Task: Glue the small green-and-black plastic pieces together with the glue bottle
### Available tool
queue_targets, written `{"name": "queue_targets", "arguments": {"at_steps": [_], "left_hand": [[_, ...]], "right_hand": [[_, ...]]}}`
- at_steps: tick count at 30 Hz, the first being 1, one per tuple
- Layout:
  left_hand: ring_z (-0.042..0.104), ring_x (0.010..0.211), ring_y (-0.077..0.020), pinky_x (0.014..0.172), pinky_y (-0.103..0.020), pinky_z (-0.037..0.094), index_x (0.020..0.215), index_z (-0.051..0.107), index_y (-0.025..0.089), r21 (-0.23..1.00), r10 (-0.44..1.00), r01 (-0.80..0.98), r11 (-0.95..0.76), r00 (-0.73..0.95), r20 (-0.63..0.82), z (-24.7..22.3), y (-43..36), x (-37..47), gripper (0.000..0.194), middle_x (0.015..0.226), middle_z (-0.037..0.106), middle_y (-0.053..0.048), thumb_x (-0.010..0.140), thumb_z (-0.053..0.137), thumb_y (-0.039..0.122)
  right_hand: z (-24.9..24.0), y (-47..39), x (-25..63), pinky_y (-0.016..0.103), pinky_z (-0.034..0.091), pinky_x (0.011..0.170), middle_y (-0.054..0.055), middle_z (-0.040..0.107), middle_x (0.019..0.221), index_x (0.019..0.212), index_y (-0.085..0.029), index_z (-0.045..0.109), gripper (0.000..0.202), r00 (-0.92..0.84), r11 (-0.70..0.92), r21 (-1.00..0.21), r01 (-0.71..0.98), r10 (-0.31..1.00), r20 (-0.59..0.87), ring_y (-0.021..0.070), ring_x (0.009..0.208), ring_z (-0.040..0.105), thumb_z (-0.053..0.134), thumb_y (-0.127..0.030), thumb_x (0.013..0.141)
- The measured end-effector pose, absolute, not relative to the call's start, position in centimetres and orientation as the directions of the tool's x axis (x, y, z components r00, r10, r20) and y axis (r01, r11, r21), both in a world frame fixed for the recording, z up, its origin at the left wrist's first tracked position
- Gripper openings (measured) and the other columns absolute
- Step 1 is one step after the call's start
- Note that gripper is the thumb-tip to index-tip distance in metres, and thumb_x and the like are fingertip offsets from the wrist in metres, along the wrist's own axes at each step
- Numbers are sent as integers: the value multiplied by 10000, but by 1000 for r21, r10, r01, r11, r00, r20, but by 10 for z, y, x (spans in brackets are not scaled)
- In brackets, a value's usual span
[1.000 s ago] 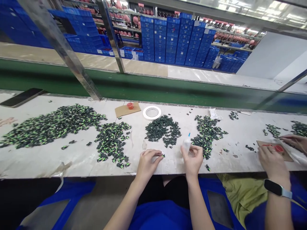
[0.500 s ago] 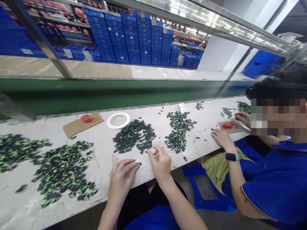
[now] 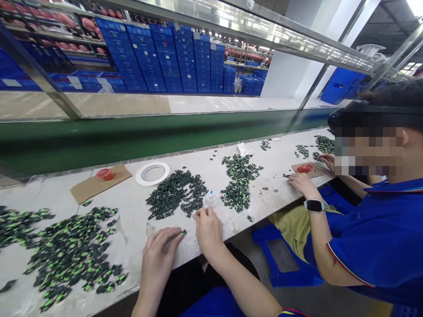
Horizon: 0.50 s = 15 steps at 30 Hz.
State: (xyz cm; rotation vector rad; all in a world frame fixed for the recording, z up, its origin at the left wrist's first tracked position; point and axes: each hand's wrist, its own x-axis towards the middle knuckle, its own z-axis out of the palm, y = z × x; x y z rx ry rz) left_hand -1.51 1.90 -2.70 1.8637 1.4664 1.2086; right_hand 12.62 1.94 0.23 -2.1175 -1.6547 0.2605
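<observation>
Low over the front of the table, my left hand (image 3: pixel 160 252) pinches a small dark part with a green patch (image 3: pixel 183 232) between thumb and fingertips. My right hand (image 3: pixel 209 229) is beside it, fingers bent and pressed together at the near edge of a heap of small dark pieces (image 3: pixel 168 193). Whatever its fingertips hold, if anything, is hidden. Just beyond that hand stands a small clear bottle with a blue tip (image 3: pixel 211 196). To the right lies a pile of black-and-green parts (image 3: pixel 236 196); a larger pile of black-and-green parts (image 3: pixel 71 251) spreads on the left.
A roll of white tape (image 3: pixel 139 177) and a cardboard piece (image 3: pixel 84 189) bearing a red cap-like dish (image 3: pixel 105 174) lie toward the back. On the right, a co-worker's hand (image 3: pixel 302 184) rests by another cardboard piece (image 3: pixel 319 172). A blue stool (image 3: pixel 291 277) stands below.
The camera view has shifted, so the table items appear farther left. My right hand's fingers have lowered and closed together near the dark heap. My left hand still pinches the small part.
</observation>
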Motion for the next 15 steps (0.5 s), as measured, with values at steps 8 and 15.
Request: {"name": "queue_targets", "arguments": {"at_steps": [8, 15], "left_hand": [[707, 808, -239, 748, -339, 585, 853, 706, 200, 924, 994, 372, -92, -18, 106, -15, 9, -11, 363, 862, 746, -67, 745, 614, 534], [690, 860, -237, 789, -359, 584, 865, 731, 224, 889, 956, 356, -287, 48, 289, 0, 7, -6, 249, 898, 737, -63, 805, 605, 431]], "right_hand": [[12, -1, 133, 238, 530, 686, 24, 702, 827, 885, -207, 691, 161, 196, 165, -871, 463, 939, 282, 150, 757, 674, 534, -229, 910], [20, -8, 131, 260, 563, 638, 39, 748, 781, 940, -205, 750, 186, 221, 126, -952, 279, 956, 191, 166, 652, 690, 603, -268, 844]]}}
